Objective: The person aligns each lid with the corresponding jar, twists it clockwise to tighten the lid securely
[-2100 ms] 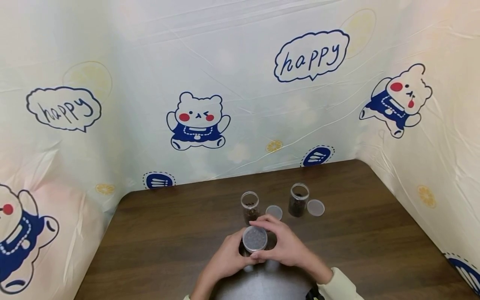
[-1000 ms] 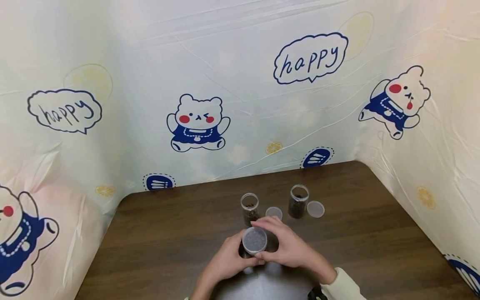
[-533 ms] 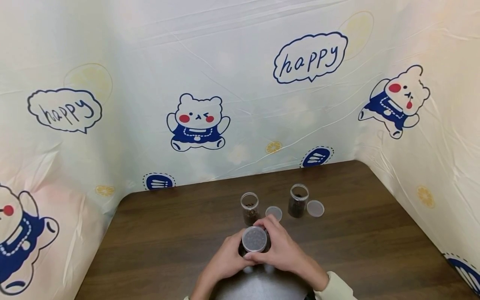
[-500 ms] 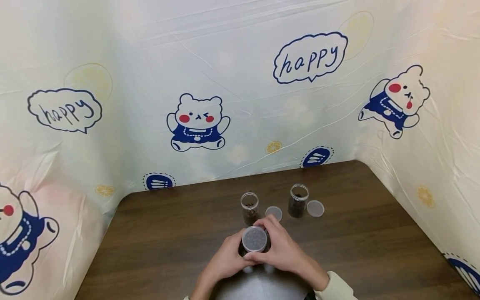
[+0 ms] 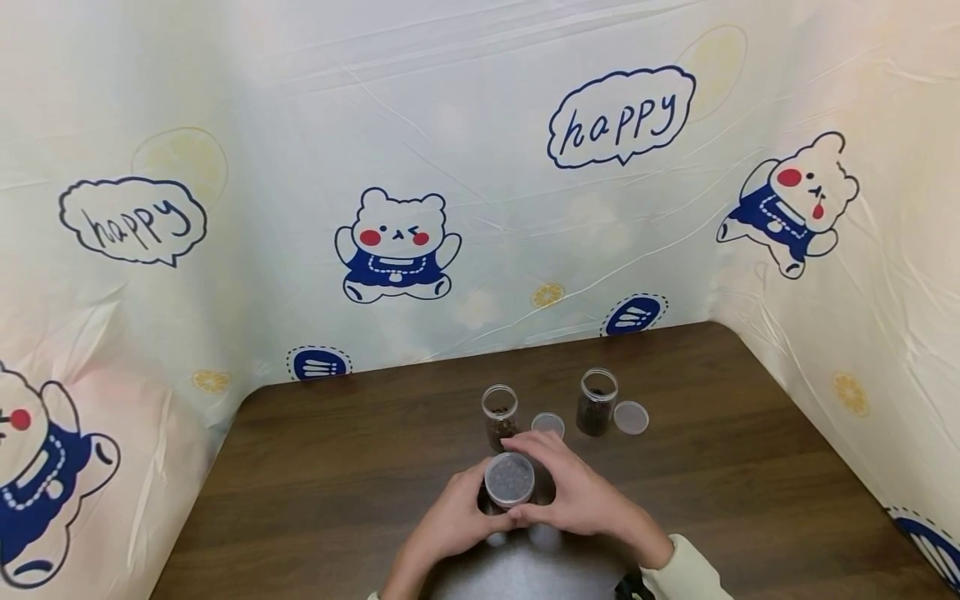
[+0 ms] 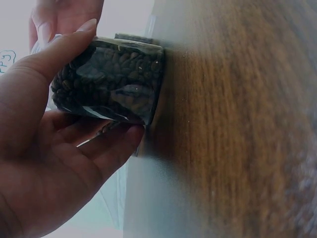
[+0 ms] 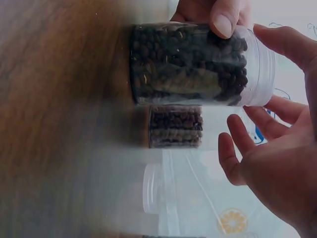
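In the head view, a clear jar with a translucent lid [image 5: 510, 477] stands on the table between both hands. Dark coffee beans fill most of the jar [image 6: 114, 74], as the left wrist view shows. My left hand [image 5: 459, 517] grips the jar's body, thumb on the near side and fingers behind. At the top, my right hand [image 5: 576, 493] holds the lid's rim between thumb and forefinger. Its other fingers spread loosely below the rim in the right wrist view. The jar's base meets the tabletop [image 7: 59, 99].
Behind the hands stand two uncapped jars of dark beans, a left jar [image 5: 500, 417] and a right jar [image 5: 597, 403]. A loose lid [image 5: 548, 426] lies between them, and another lid [image 5: 632, 417] lies at the far right. A printed cloth [image 5: 480, 167] surrounds the table.
The right hand has turned on the lid, swinging forward half a second ago and back now to about its earlier pose. The left hand and jar have stayed put.
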Available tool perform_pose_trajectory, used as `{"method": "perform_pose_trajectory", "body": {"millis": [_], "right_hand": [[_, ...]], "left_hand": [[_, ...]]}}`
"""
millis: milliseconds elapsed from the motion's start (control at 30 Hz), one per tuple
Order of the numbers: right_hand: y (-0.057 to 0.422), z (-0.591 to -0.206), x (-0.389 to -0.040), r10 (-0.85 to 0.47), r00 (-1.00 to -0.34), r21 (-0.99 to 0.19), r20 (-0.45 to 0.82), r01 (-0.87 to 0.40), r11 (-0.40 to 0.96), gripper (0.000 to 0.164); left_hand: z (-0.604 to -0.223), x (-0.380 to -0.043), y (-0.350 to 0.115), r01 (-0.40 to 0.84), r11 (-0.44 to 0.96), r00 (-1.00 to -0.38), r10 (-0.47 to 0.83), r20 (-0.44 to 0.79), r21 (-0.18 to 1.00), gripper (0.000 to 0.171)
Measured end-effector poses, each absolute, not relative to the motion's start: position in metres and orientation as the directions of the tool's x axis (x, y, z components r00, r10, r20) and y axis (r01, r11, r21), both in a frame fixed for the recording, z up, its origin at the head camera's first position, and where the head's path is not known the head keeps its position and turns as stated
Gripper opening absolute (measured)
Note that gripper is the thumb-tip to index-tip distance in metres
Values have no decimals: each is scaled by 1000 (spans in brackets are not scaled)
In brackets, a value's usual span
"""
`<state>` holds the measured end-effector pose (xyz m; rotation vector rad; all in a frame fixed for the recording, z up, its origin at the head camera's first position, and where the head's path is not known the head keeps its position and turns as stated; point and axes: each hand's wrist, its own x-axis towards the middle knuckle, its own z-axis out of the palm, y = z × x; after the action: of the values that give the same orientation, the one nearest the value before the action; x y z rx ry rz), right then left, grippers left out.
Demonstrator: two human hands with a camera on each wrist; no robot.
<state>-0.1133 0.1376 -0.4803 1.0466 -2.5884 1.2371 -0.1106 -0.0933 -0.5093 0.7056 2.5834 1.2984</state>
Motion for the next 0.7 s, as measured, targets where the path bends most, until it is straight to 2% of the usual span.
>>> {"method": "perform_pose_trajectory", "body": {"millis": [167, 467, 567, 700], "right_hand": [[134, -482, -114, -542, -753, -641, 374, -632, 435, 74], [121, -490, -107, -407, -839, -692, 362, -534, 485, 67], [119, -492, -107, -380, -848, -672, 369, -526, 521, 69], [123, -489, -107, -425, -832, -648, 357, -548, 529, 81]], "left_hand": [[-509, -110, -94, 345, 507, -874, 481, 73, 790, 69], [-511, -110, -94, 353, 504, -875, 475, 88, 788, 68], [-511, -110, -94, 365, 510, -876, 472, 101, 778, 69], [-510, -110, -94, 365, 517, -875, 474, 96, 774, 69]]}}
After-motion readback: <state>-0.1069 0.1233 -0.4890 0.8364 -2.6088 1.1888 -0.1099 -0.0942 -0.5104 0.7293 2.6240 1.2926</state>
